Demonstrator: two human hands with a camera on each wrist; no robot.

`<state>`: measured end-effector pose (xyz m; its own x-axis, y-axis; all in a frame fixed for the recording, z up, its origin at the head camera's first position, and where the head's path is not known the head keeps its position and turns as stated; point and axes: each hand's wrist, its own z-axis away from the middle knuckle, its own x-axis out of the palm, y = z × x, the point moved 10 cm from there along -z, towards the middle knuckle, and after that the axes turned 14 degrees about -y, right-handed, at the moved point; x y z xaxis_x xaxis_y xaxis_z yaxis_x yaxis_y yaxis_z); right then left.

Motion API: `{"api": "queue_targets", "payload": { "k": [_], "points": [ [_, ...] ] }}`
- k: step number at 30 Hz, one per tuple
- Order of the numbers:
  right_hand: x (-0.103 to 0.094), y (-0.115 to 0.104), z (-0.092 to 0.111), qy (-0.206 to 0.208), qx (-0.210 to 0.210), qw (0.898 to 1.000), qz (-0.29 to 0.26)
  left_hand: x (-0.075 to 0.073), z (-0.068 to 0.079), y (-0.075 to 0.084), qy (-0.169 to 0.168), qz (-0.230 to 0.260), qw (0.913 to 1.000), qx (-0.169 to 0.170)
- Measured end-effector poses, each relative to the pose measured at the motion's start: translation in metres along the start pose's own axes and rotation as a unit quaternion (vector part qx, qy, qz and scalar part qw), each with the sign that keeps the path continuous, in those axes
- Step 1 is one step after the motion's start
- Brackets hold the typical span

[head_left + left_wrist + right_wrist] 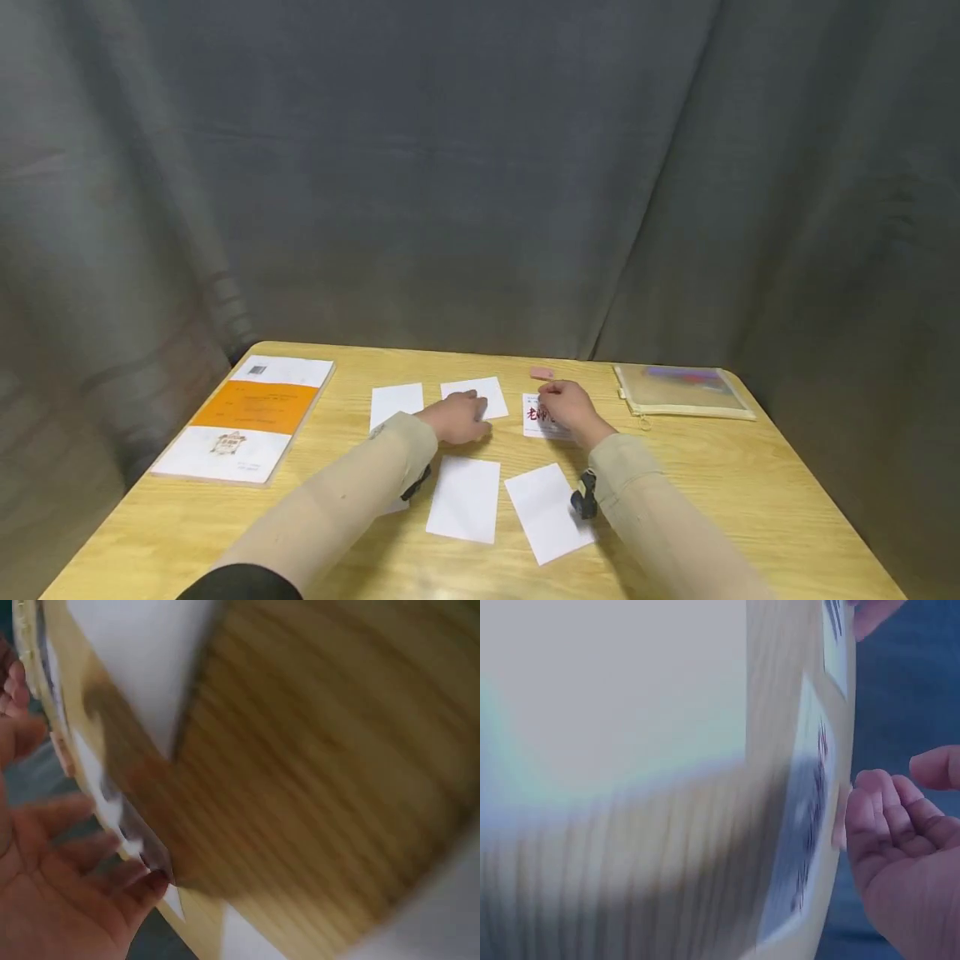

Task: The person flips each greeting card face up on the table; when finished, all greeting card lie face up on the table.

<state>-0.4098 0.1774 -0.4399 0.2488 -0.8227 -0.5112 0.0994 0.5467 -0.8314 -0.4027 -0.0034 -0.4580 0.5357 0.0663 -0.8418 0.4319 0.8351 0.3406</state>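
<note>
My left hand (459,418) reaches over a white card (491,393) at the back middle of the table, fingers spread. In the left wrist view the fingertips of the left hand (71,877) are right at a card's edge. To its right, my right hand (567,407) is over a card with red characters (534,423) and hides part of it. The right wrist view shows the right hand (907,840) with fingers loosely bent, thumb apart, nothing between them. Beyond it lies a small pink block (542,373).
White cards lie nearer me, one in the middle (463,500) and a tilted card (546,512) by the right wrist. Another card (396,402) is at back left. A white-and-orange book (251,417) lies left; a clear zip pouch (682,396) lies right. A dark curtain (450,183) stands behind.
</note>
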Motion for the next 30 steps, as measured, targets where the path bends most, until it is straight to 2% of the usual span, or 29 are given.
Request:
{"api": "queue_targets", "payload": {
  "k": [4, 9, 14, 18, 22, 25, 30],
  "points": [
    [0.019, -0.008, -0.009, -0.01, 0.003, 1.0, -0.023, 0.007, 0.003, 0.003, -0.025, -0.058, 0.9978, 0.018],
    [0.042, -0.016, -0.018, -0.037, 0.017, 0.997, -0.067, 0.005, 0.007, 0.002, -0.022, -0.064, 0.9975, 0.02],
    [0.052, -0.024, -0.025, -0.04, 0.033, 0.996, -0.073, 0.008, 0.01, -0.005, -0.022, -0.069, 0.9973, 0.017],
    [0.058, -0.022, -0.026, -0.048, 0.058, 0.993, -0.089, 0.012, 0.01, -0.011, -0.012, -0.049, 0.9984, 0.025],
    [0.059, -0.02, -0.027, -0.041, 0.06, 0.983, -0.169, 0.006, 0.011, -0.012, 0.025, -0.014, 0.9985, 0.046],
    [0.058, -0.021, -0.028, -0.032, 0.043, 0.975, -0.214, 0.0, 0.012, -0.012, 0.049, 0.009, 0.9969, 0.06],
    [0.058, -0.021, -0.027, -0.017, 0.029, 0.977, -0.209, -0.006, 0.011, -0.009, 0.058, 0.021, 0.9953, 0.074]
  ]
}}
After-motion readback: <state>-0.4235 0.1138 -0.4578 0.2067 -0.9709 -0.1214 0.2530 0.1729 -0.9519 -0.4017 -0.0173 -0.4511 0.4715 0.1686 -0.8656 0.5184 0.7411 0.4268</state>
